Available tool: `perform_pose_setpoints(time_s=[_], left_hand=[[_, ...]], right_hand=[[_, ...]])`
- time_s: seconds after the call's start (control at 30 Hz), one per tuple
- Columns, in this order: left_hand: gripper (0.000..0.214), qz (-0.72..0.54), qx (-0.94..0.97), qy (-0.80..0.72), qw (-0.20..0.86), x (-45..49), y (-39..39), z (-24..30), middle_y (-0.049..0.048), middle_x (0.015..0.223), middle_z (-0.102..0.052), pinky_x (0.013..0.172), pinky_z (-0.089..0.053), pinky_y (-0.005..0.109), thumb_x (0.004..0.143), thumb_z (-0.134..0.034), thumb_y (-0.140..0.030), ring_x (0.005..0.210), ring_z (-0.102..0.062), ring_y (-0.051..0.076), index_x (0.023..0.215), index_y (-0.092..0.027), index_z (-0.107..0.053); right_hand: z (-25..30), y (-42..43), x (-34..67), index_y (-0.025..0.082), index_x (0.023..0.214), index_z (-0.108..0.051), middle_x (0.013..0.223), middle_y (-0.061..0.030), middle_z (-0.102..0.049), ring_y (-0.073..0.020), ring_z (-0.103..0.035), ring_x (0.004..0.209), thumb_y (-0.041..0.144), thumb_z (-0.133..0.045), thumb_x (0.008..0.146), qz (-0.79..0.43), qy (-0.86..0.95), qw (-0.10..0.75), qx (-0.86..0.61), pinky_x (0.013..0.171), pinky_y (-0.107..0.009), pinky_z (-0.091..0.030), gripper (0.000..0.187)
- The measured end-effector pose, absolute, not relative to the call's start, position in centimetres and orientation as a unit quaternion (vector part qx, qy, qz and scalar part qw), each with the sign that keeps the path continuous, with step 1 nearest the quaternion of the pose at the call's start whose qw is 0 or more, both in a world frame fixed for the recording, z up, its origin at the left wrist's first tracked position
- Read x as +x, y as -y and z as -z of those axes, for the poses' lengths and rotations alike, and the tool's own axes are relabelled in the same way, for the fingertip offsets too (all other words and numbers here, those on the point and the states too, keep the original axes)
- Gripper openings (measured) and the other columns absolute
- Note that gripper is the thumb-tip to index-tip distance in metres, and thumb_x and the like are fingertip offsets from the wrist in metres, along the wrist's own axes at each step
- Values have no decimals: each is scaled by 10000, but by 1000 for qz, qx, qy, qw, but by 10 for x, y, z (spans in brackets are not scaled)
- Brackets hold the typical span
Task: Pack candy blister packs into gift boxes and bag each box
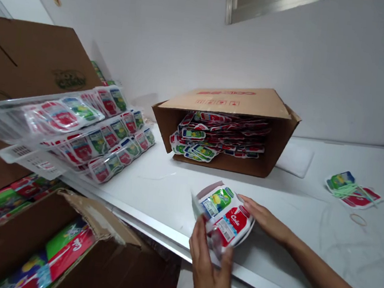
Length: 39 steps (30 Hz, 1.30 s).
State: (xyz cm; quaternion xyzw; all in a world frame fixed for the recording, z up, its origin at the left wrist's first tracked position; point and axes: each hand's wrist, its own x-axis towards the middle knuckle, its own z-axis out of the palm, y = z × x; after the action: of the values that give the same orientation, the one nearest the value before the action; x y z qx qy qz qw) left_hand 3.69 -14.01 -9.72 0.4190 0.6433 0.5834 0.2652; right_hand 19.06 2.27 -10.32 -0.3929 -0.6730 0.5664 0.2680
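Where my two hands face each other, the stack of drink-bottle labels [230,223] sits between them, close to the front edge of the table [158,195]. It lies just beyond my left hand [210,271] and to the left of my right hand [260,215], about equally near both. My right fingers lie along its far right side, the thumb hidden, so I cannot tell whether they grip; my left thumb and fingers straddle its near corner, too blurred to tell whether they pinch. The printed caps point away from the front edge, toward the back right, and each bottle's long axis runs that way. Toward the back edge, a cardboard box [252,103] opens toward me; rows of plastic-wrapped bundles [109,135] fill the left end, and green bands [343,191] cross loose labels [361,200] toward the right.
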Motion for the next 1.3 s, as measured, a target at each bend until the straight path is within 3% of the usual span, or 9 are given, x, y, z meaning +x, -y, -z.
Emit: perform_pose_setpoints(time_s=[0.13, 0.3, 0.4, 0.5, 0.6, 0.73, 0.83, 1.1, 1.3], left_hand=[[558, -618, 439, -626, 183, 15, 134, 101, 135, 1458, -437, 1160, -258, 463, 874, -540, -490, 1383, -357, 328, 1349, -199, -507], [619, -650, 323, -583, 365, -25, 75, 92, 134, 1438, -503, 1162, -284, 443, 941, -357, -580, 1372, -411, 281, 1349, -143, -519], [654, -612, 358, -557, 432, -17, 78, 95, 131, 1399, -549, 1175, -264, 437, 918, -388, -620, 1372, -413, 281, 1318, -134, -566], [612, -614, 311, -585, 429, -3, 106, 100, 86, 1427, -527, 1174, -272, 394, 902, -432, -620, 1395, -380, 266, 1313, -193, -584], [548, -616, 274, -581, 456, -3, 112, 100, 115, 1308, -630, 1087, -396, 419, 903, -467, -586, 1284, -517, 300, 1218, -181, -659], [505, -635, 226, -561, 481, -17, 78, 106, 140, 1148, -713, 995, -472, 425, 765, -696, -547, 1131, -625, 326, 1069, -144, -713], [542, -649, 198, -515, 524, -21, 59, 116, 136, 1234, -673, 1032, -447, 410, 707, -776, -495, 1179, -599, 312, 1131, -170, -691], [534, -627, 222, -489, 565, -15, 62, 109, 148, 1273, -646, 1054, -443, 423, 754, -768, -406, 1201, -588, 297, 1210, -159, -641], [570, -604, 270, -496, 562, -12, 58, 104, 159, 1286, -634, 1011, -485, 421, 774, -750, -399, 1161, -616, 294, 1266, -161, -588]], right_hand=[[77, -27, 198, 202, 1329, -556, 1341, -117, -586, -281, -531, 1237, 485, -439, 943, -370, 793, 279, -395, 1068, -480, -403, 492], [51, -19, 161, 213, 1287, -584, 1341, -130, -570, -275, -514, 1226, 304, -472, 941, -199, 934, 208, -213, 1051, -484, -396, 375], [51, -16, 147, 172, 1294, -565, 1334, -162, -570, -300, -523, 1219, 304, -585, 877, -208, 948, 166, -175, 1044, -485, -405, 439], [51, -17, 150, 212, 1216, -611, 1309, -110, -598, -261, -499, 1254, 311, -524, 934, -229, 961, 125, -94, 1090, -448, -355, 311], [53, -21, 156, 262, 1142, -647, 1293, -54, -614, -214, -498, 1254, 319, -444, 984, -251, 961, 104, -46, 1114, -418, -316, 264], [72, -28, 154, 232, 1226, -605, 1351, -94, -569, -246, -478, 1273, 366, -492, 958, -250, 957, 105, -103, 1081, -447, -360, 320], [78, -24, 151, 189, 1310, -547, 1416, -144, -501, -290, -452, 1298, 395, -572, 903, -244, 953, 111, -143, 1082, -488, -363, 457], [46, -2, 149, 281, 1224, -604, 1348, -85, -538, -313, -409, 1315, 246, -624, 839, -254, 947, 76, -180, 1118, -565, -297, 387], [48, -7, 154, 282, 1291, -546, 1327, -81, -523, -260, -446, 1263, 390, -549, 914, -331, 909, 70, -243, 1066, -452, -403, 392]])
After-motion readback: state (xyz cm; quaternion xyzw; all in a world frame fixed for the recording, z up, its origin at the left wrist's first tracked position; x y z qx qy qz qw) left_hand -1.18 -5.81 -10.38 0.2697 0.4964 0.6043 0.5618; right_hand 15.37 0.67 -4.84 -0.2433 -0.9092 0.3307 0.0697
